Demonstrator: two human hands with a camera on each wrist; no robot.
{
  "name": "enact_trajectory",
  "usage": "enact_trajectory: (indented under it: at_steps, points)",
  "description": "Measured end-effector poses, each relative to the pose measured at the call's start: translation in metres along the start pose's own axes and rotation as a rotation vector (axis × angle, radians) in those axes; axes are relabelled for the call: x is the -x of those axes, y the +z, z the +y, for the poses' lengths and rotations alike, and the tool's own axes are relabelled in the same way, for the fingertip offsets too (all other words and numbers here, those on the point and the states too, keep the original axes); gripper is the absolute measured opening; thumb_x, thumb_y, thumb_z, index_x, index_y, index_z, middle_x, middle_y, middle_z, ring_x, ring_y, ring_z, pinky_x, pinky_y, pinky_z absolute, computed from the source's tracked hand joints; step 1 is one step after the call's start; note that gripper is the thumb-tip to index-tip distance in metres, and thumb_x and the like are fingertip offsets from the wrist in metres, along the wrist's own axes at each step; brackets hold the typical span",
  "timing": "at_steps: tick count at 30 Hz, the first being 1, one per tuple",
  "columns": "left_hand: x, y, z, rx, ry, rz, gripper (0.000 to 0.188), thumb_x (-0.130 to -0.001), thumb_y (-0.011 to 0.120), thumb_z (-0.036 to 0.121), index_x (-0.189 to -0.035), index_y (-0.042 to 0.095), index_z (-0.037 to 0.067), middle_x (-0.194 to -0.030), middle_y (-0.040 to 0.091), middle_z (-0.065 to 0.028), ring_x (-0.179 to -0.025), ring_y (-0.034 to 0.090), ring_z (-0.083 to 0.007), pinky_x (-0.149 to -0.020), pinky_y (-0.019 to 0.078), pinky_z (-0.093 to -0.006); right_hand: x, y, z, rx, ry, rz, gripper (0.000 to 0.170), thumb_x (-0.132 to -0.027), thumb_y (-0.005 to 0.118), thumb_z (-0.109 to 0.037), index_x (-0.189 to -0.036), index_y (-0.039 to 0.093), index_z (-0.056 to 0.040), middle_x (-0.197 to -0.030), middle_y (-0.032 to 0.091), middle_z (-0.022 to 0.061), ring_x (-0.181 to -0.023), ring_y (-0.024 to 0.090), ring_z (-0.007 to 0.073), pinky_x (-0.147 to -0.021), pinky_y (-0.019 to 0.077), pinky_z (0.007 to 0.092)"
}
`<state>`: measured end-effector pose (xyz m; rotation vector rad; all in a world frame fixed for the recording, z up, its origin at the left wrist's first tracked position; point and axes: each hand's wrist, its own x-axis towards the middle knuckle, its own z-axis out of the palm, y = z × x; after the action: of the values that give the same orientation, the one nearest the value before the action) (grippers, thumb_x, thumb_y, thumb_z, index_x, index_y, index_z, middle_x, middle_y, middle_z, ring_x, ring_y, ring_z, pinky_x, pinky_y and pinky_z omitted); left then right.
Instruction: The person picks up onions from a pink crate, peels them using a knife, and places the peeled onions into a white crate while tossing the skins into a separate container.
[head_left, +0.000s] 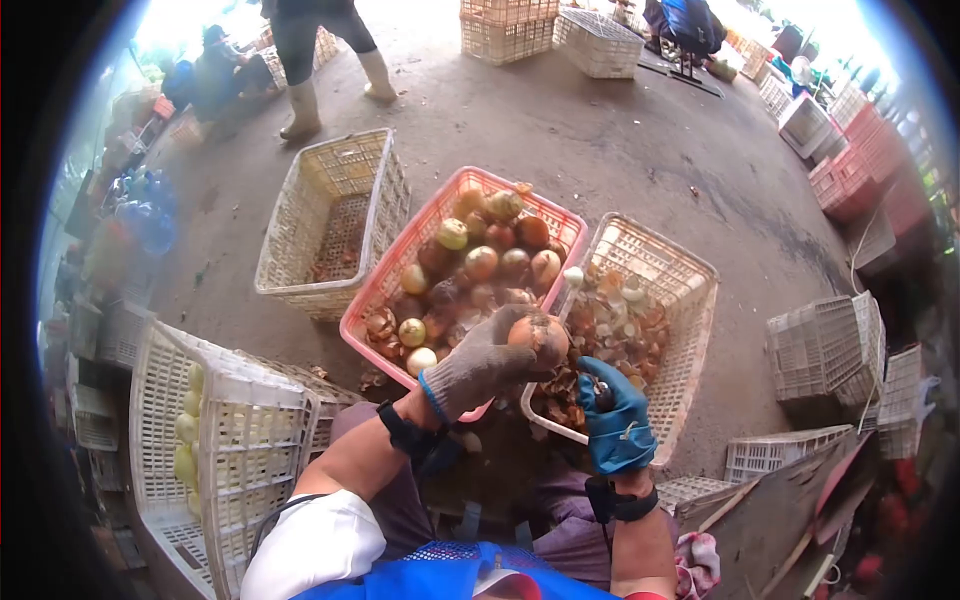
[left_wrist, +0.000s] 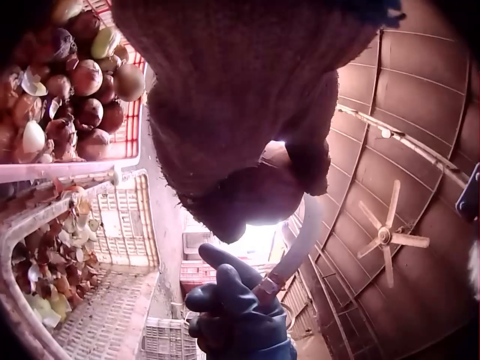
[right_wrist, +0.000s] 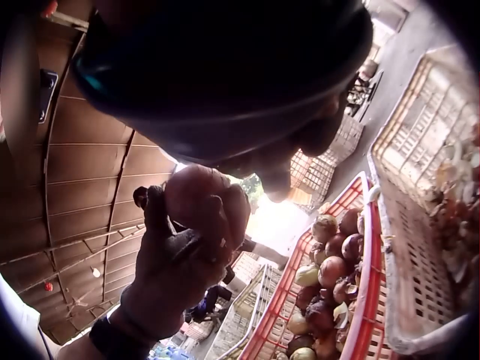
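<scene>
My left hand (head_left: pixel 475 368), in a grey knit glove, grips a brown-skinned onion (head_left: pixel 541 338) above the gap between two crates. Roots and dry skin show on the onion's top side. In a blue rubber glove, my right hand (head_left: pixel 618 425) holds a knife, just below and right of the onion. Its curved blade (left_wrist: pixel 303 238) points up toward the onion in the left wrist view. Beneath the left hand is a red crate (head_left: pixel 352 330) of onions, some brown, some peeled pale. A dirty white crate (head_left: pixel 690 345) with onion skins (head_left: pixel 615 320) stands below the right hand.
A whitish crate (head_left: pixel 285 278) with some skins inside stands beyond the red one. At my left, a tall white crate (head_left: pixel 255 440) holds peeled onions (head_left: pixel 187 430). Stacked crates (head_left: pixel 825 345) line the right side. A person in pale boots (head_left: pixel 303 112) stands ahead.
</scene>
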<state>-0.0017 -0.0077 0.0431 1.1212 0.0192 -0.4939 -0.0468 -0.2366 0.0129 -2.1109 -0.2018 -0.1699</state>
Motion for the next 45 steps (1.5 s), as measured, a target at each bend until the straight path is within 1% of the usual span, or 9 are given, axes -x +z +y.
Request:
enact_trajectory:
  at_steps: [7, 10, 13, 29, 32, 35, 38, 41, 45]
  points:
    - [-0.001, -0.006, 0.006, -0.195, 0.083, 0.006, 0.067, -0.079, 0.084, 0.019, -0.138, 0.055, 0.002, -0.126, 0.065, -0.0095, -0.116, 0.065, -0.0186, -0.101, 0.0557, -0.0352, -0.005, 0.009, 0.003, 0.036, -0.057, -0.011, 0.028, -0.101, 0.069, -0.008, -0.128, 0.071, -0.002, -0.106, 0.076, 0.0066, -0.081, 0.066, 0.0112, -0.075, 0.0544, 0.0279]
    - [0.003, -0.005, 0.011, -0.215, 0.073, 0.048, 0.062, -0.086, 0.081, 0.029, -0.136, 0.056, 0.001, -0.124, 0.065, -0.0082, -0.112, 0.065, -0.0176, -0.098, 0.0566, -0.0359, -0.007, 0.003, -0.026, -0.257, 0.391, -0.077, 0.028, -0.1, 0.07, -0.009, -0.128, 0.071, -0.0017, -0.107, 0.076, 0.0094, -0.085, 0.069, 0.0151, -0.079, 0.0557, 0.0296]
    - [0.004, -0.014, 0.004, -0.021, 0.062, 0.009, 0.056, -0.095, 0.073, 0.039, -0.133, 0.057, 0.001, -0.119, 0.067, -0.0071, -0.107, 0.066, -0.016, -0.092, 0.0572, -0.0346, -0.005, 0.008, -0.017, -0.197, 0.216, -0.074, 0.027, -0.099, 0.068, -0.011, -0.124, 0.072, -0.0004, -0.113, 0.075, 0.0224, -0.103, 0.075, 0.0375, -0.092, 0.0568, 0.0399]
    - [-0.002, -0.036, -0.003, -0.097, 0.161, -0.114, 0.035, -0.107, 0.059, 0.031, -0.118, 0.068, -0.002, -0.111, 0.069, -0.0055, -0.099, 0.066, -0.0138, -0.088, 0.0549, -0.0296, -0.008, 0.001, -0.026, -0.068, -0.001, -0.142, 0.024, -0.098, 0.065, -0.012, -0.118, 0.073, -0.001, -0.11, 0.075, 0.0224, -0.102, 0.074, 0.0389, -0.089, 0.0578, 0.041]
    - [-0.003, -0.036, 0.004, -0.792, 0.329, -0.129, 0.031, -0.105, 0.063, 0.027, -0.12, 0.067, 0.0, -0.112, 0.069, -0.0054, -0.098, 0.067, -0.0143, -0.089, 0.0559, -0.0301, -0.007, 0.001, -0.025, -0.019, -0.035, -0.107, 0.026, -0.102, 0.06, -0.018, -0.116, 0.073, -0.0013, -0.107, 0.074, 0.023, -0.1, 0.073, 0.0419, -0.086, 0.0576, 0.0423]
    - [-0.004, -0.035, -0.009, -0.062, 0.127, -0.163, 0.039, -0.1, 0.07, 0.028, -0.128, 0.064, 0.002, -0.113, 0.069, -0.0055, -0.098, 0.068, -0.0147, -0.09, 0.0573, -0.0311, -0.004, 0.003, -0.016, 0.017, -0.01, -0.124, 0.028, -0.104, 0.057, -0.021, -0.115, 0.073, -0.0013, -0.104, 0.074, 0.0233, -0.097, 0.072, 0.0431, -0.085, 0.0573, 0.043]
    - [0.005, -0.012, 0.013, -0.06, -0.054, 0.003, 0.054, -0.095, 0.077, 0.033, -0.137, 0.057, 0.004, -0.114, 0.068, -0.006, -0.099, 0.069, -0.0152, -0.091, 0.0586, -0.0337, -0.001, 0.007, -0.012, -0.043, 0.097, -0.165, 0.026, -0.104, 0.057, -0.02, -0.114, 0.072, -0.0007, -0.103, 0.074, 0.0225, -0.096, 0.073, 0.0417, -0.085, 0.0572, 0.0425]
    - [-0.002, -0.018, -0.015, -0.347, 0.276, 0.144, 0.067, -0.091, 0.08, 0.039, -0.142, 0.053, 0.005, -0.114, 0.068, -0.0064, -0.099, 0.07, -0.0165, -0.086, 0.0614, -0.0358, 0.003, 0.012, -0.01, -0.128, 0.224, -0.198, 0.026, -0.105, 0.058, -0.019, -0.114, 0.072, 0.0002, -0.104, 0.075, 0.0218, -0.097, 0.074, 0.0397, -0.086, 0.0571, 0.0418]
    - [0.004, -0.021, -0.007, 0.022, 0.097, 0.038, 0.068, -0.092, 0.079, 0.044, -0.14, 0.054, 0.004, -0.11, 0.068, -0.0071, -0.093, 0.071, -0.0192, -0.074, 0.0633, -0.0359, 0.001, 0.013, -0.021, -0.159, 0.181, -0.129, 0.028, -0.106, 0.057, -0.02, -0.115, 0.072, 0.0012, -0.107, 0.075, 0.0221, -0.099, 0.074, 0.0386, -0.088, 0.0569, 0.0413]
